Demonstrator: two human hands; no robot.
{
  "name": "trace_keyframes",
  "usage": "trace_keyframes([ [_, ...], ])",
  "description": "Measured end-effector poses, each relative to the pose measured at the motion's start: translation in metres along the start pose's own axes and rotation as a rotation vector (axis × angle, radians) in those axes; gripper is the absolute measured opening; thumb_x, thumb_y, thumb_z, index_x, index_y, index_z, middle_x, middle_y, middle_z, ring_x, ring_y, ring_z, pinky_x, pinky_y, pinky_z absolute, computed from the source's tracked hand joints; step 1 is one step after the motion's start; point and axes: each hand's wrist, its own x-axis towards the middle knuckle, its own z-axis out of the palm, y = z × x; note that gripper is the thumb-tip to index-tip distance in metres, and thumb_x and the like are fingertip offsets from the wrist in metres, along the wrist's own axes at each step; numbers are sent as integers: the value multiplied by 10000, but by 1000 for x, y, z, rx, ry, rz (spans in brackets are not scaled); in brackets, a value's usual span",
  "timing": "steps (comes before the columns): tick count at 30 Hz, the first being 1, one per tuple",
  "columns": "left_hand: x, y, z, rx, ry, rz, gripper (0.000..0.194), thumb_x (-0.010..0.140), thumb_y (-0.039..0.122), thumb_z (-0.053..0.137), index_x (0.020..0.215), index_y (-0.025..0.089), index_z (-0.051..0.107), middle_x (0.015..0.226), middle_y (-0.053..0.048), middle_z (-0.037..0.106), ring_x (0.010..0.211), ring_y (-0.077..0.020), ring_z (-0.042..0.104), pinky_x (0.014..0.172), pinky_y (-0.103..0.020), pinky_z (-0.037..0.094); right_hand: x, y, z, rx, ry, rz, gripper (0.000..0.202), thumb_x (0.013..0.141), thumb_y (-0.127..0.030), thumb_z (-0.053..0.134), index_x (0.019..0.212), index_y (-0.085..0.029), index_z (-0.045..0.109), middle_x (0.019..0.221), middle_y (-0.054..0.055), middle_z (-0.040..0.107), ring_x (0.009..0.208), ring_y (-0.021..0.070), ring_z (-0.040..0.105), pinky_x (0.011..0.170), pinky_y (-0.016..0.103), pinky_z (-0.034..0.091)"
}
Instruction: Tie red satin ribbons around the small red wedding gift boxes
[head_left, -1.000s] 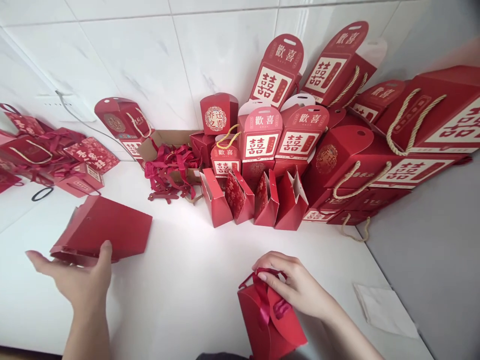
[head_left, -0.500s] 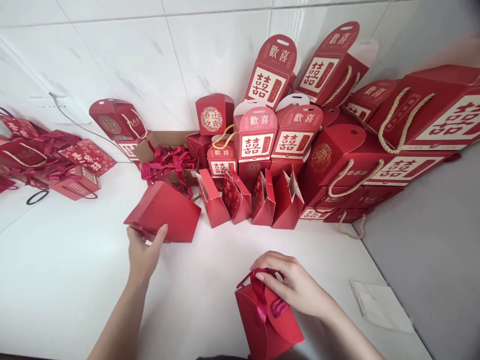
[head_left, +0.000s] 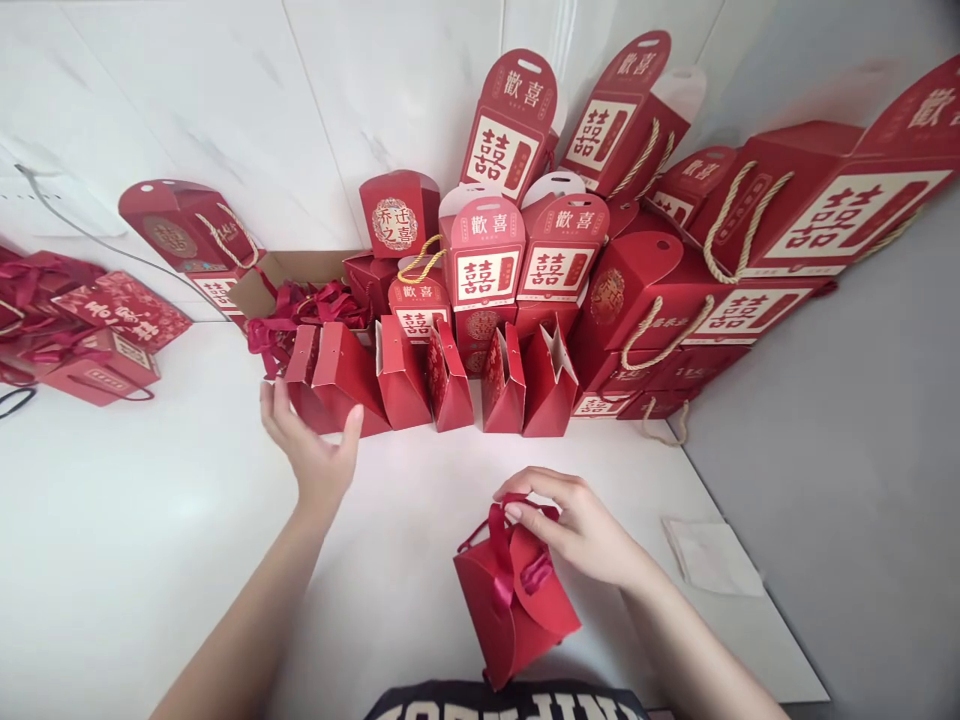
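Note:
My right hand (head_left: 574, 525) pinches the dark red ribbon (head_left: 501, 560) at the top of a small red gift box (head_left: 517, 610), which hangs tilted near the front of my body. My left hand (head_left: 319, 450) has its thumb and fingers spread at the left end of a row of red paper boxes. A plain red box (head_left: 346, 375) stands upright just beyond that hand. Whether the fingertips still touch the leftmost box is hard to make out. Farther right in the row, a patterned red box (head_left: 448, 380) stands with its top folded inward.
Behind the row, a cardboard carton (head_left: 259, 285) holds tangled red ribbons. Stacked wedding gift boxes (head_left: 487, 255) line the tiled wall and the right side. More red bags (head_left: 101, 370) lie at far left on the white table (head_left: 187, 500). A white cloth or paper (head_left: 712, 555) lies at right.
My left hand has set the large red box upright at the row's left end and let go of it. My right hand keeps holding the ribboned box. The view has shifted slightly right.

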Motion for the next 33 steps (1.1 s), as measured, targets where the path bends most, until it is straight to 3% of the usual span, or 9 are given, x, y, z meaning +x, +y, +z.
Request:
trace_keyframes([
  [2, -16, 21, -8, -4, 56, 227, 678, 744, 240, 731, 1348, 176, 430, 1521, -174, 247, 1441, -333, 216, 1189, -517, 180, -3, -3, -6, 51, 35, 9, 146, 958, -290, 536, 950, -210, 659, 985, 48, 674, 897, 164, 623, 802, 284, 485],
  [3, -24, 32, -13, -45, -21, 319, 516, 760, 208, 707, 1242, 199, 523, 1442, -148, 378, 1371, -319, 349, 1151, -498, 272, -5, -4, -10, 77, 53, 8, 141, 951, -294, 550, 953, -210, 664, 995, 52, 677, 911, 169, 627, 813, 288, 488],
  [6, -44, 65, -23, -210, -693, 390, 193, 854, 232, 610, 1046, 233, 603, 1169, -78, 609, 1118, -247, 571, 980, -404, 451, -11, -8, -16, 139, 110, 20, 138, 935, -306, 581, 950, -209, 679, 974, 53, 687, 904, 173, 630, 829, 301, 492],
  [8, -55, 85, -26, -276, -1035, 331, 374, 816, 396, 675, 1143, 247, 572, 1193, -70, 612, 1106, -254, 574, 960, -397, 464, -16, -11, -17, 163, 153, 39, 148, 936, -315, 582, 950, -209, 684, 944, 48, 688, 852, 164, 626, 794, 298, 500],
  [11, -70, 106, -26, -260, -1251, 263, 1014, 581, 595, 809, 1423, 261, 356, 1418, -101, 473, 1262, -325, 469, 1046, -449, 419, -21, -14, -16, 180, 201, 47, 152, 935, -321, 582, 927, -210, 686, 894, 36, 681, 776, 148, 618, 718, 281, 503],
  [15, -84, 109, -15, -183, -1294, 204, 1141, 638, 538, 789, 1530, 251, 138, 1483, -131, 402, 1320, -349, 414, 1062, -494, 400, -20, -22, -17, 116, 238, 26, 162, 926, -315, 598, 858, -202, 693, 810, 24, 683, 742, 149, 622, 717, 291, 497],
  [25, -37, 89, 38, -369, -1198, 247, 922, 574, 546, 836, 1376, 264, 481, 1405, -118, 510, 1302, -334, 461, 1092, -499, 376, 26, -67, -42, -54, 564, -262, 120, 857, -277, 688, 753, -222, 715, 877, 31, 691, 848, 181, 639, 713, 312, 511],
  [29, -17, 101, 43, -611, -1282, 211, 604, 714, 433, 781, 1256, 240, 598, 1300, -112, 611, 1243, -290, 542, 1076, -460, 402, 43, -81, -48, 23, 611, -267, 157, 863, -354, 674, 770, -232, 708, 878, 33, 684, 824, 191, 648, 660, 324, 532],
  [33, -2, 116, 45, -971, -1270, 17, 328, 845, 374, 667, 1116, 192, 645, 1168, -119, 668, 1142, -262, 607, 1031, -447, 434, 51, -90, -50, 51, 595, -271, 184, 861, -374, 675, 749, -229, 694, 854, 22, 685, 840, 192, 653, 761, 355, 548],
])
